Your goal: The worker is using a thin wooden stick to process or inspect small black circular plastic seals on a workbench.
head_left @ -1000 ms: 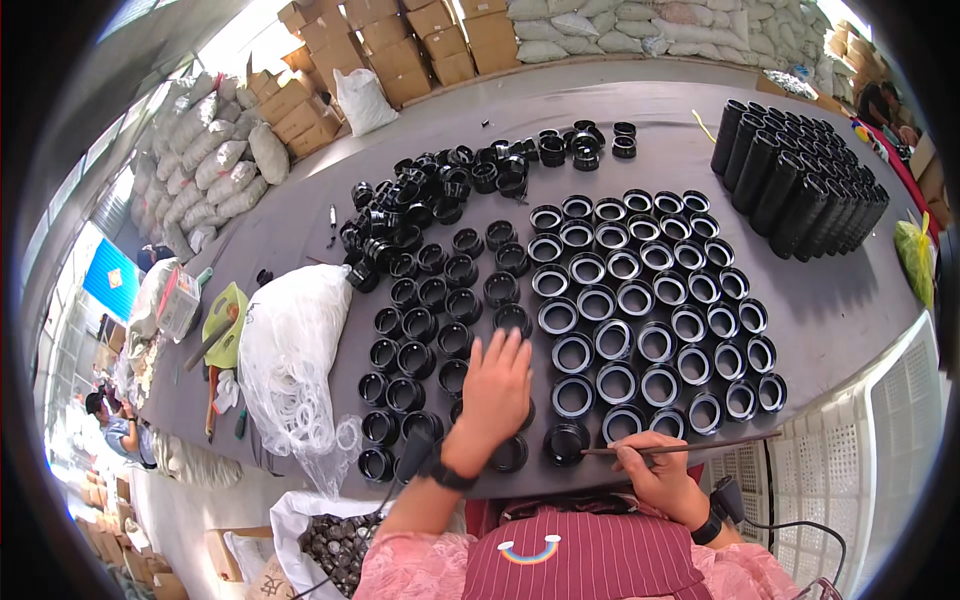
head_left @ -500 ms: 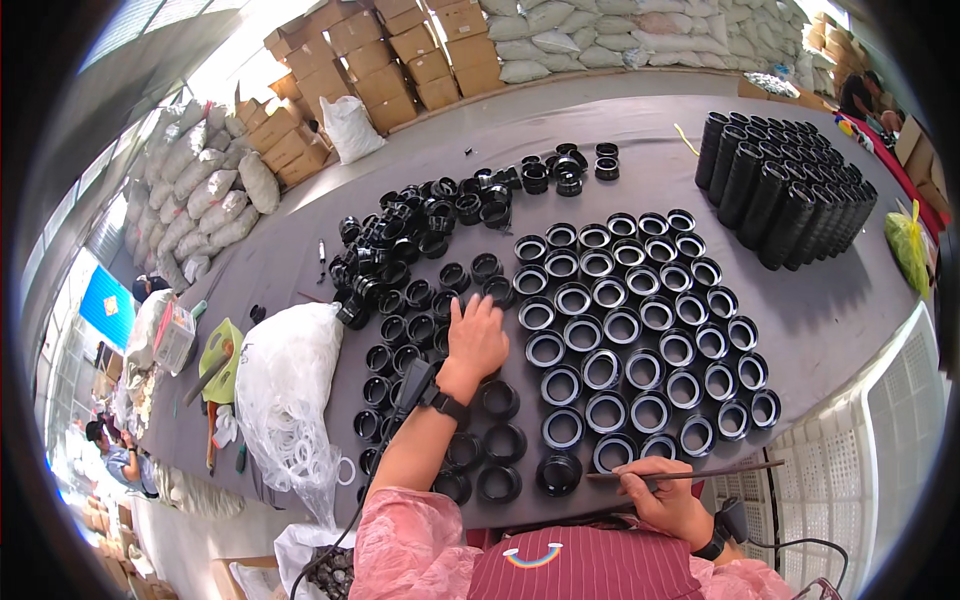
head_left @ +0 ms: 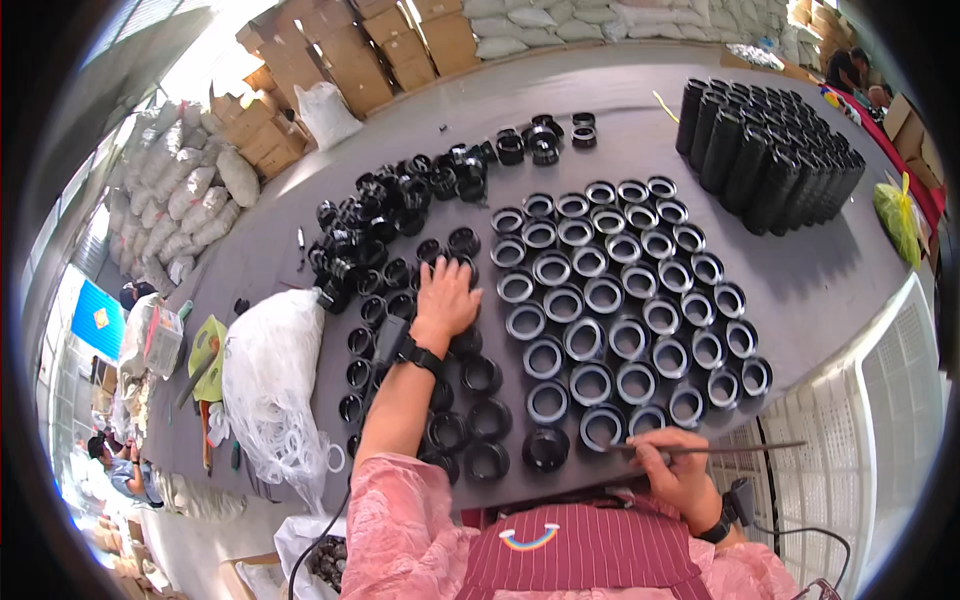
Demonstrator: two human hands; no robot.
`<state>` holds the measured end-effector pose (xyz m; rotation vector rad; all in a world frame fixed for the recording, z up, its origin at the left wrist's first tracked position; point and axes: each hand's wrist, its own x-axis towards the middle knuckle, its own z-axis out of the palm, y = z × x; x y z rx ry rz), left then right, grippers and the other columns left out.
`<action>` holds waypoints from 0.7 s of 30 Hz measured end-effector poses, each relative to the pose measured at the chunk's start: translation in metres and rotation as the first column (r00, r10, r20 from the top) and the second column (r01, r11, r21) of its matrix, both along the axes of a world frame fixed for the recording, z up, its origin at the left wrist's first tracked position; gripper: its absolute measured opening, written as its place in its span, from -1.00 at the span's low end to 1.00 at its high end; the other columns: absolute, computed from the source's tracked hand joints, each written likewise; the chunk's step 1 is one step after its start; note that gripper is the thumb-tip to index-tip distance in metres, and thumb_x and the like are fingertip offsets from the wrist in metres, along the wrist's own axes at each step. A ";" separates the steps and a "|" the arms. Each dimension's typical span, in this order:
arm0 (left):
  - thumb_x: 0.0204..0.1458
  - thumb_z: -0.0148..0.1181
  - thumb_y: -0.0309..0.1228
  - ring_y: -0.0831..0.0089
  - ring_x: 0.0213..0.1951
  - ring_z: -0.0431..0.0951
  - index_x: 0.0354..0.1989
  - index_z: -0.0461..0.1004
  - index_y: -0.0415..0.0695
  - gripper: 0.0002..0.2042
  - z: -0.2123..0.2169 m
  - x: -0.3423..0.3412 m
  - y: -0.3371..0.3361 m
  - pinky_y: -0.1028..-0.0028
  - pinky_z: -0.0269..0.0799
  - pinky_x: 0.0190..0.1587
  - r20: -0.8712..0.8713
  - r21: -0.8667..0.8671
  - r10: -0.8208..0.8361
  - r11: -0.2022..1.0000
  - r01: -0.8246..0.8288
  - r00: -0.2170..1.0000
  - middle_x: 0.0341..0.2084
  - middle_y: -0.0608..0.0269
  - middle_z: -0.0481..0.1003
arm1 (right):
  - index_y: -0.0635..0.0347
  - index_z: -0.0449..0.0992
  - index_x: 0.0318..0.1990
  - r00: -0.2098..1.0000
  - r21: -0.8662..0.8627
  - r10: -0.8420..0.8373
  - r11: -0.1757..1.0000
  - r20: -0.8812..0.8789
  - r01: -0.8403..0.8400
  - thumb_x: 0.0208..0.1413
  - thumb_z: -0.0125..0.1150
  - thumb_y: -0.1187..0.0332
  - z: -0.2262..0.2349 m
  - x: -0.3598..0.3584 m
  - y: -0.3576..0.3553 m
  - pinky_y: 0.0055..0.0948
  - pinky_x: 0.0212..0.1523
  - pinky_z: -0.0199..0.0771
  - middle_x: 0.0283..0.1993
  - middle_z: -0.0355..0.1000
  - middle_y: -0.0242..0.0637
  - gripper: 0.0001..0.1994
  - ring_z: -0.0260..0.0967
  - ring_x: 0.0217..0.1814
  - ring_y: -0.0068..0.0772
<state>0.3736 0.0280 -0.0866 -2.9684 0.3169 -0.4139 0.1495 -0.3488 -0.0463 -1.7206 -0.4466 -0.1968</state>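
My left hand (head_left: 447, 298) lies palm down, fingers stretched, over the far end of a group of plain black rings (head_left: 481, 375); the ring under the palm is hidden. My right hand (head_left: 677, 468) is closed round a thin dark rod (head_left: 745, 449), held level near the table's front edge. Beside the rod stand neat rows of black rings with pale inner rims (head_left: 584, 338). One black ring (head_left: 546, 449) without a pale rim sits at the near left corner of those rows.
A loose heap of black rings (head_left: 375, 215) lies farther back. Tall stacks of black rings (head_left: 770, 155) stand at the far right. To the left slumps a clear bag of white rings (head_left: 275, 375). A white plastic crate (head_left: 880, 410) borders the table's right front edge.
The whole view has shifted, so the table's contents sit higher and slightly left. My left hand stays over the plain rings, fingers still stretched. My right hand still holds the rod.
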 end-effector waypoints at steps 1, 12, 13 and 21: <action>0.12 0.11 -0.07 -0.04 0.30 0.22 0.19 0.34 -0.19 -0.44 0.006 -0.004 -0.008 -0.11 -0.02 0.35 0.032 -0.020 0.005 1.000 -0.004 0.999 0.20 -0.06 0.33 | 0.32 0.57 -0.25 0.999 -0.029 -0.035 0.999 -0.003 0.035 0.09 0.22 0.57 -0.003 0.000 -0.001 -0.46 -0.43 0.51 -0.41 0.55 -0.19 -0.92 0.50 -0.48 -0.40; -0.13 0.38 -0.26 0.13 -0.08 0.47 -0.29 0.54 -0.12 -0.73 0.041 -0.224 -0.109 -0.07 0.16 0.27 -0.039 -0.568 -0.420 0.756 0.326 0.907 -0.26 0.11 0.47 | 0.28 0.55 -0.25 0.996 -0.053 0.031 0.998 -0.086 -0.035 0.12 0.22 0.55 -0.020 -0.004 0.008 -0.52 -0.45 0.43 -0.40 0.53 -0.22 -0.94 0.47 -0.47 -0.47; -0.17 0.40 -0.26 0.14 -0.04 0.46 -0.32 0.54 -0.10 -0.73 0.034 -0.236 -0.112 -0.05 0.15 0.27 -0.035 -0.545 -0.384 0.781 0.304 0.923 -0.20 0.13 0.47 | 0.28 0.55 -0.25 0.992 -0.050 0.068 0.996 -0.108 -0.074 0.12 0.23 0.54 -0.021 -0.004 0.010 -0.50 -0.46 0.43 -0.40 0.53 -0.22 -0.94 0.46 -0.47 -0.46; -0.21 0.29 -0.36 0.18 0.17 0.37 -0.48 0.54 -0.04 -0.89 0.010 -0.262 -0.112 -0.02 0.03 0.36 0.021 -0.374 -0.416 0.840 0.393 0.909 -0.03 0.16 0.47 | 0.28 0.54 -0.24 0.997 -0.024 0.059 0.998 -0.046 -0.060 0.13 0.23 0.54 -0.022 -0.007 0.011 -0.52 -0.49 0.40 -0.44 0.50 -0.24 -0.94 0.44 -0.51 -0.47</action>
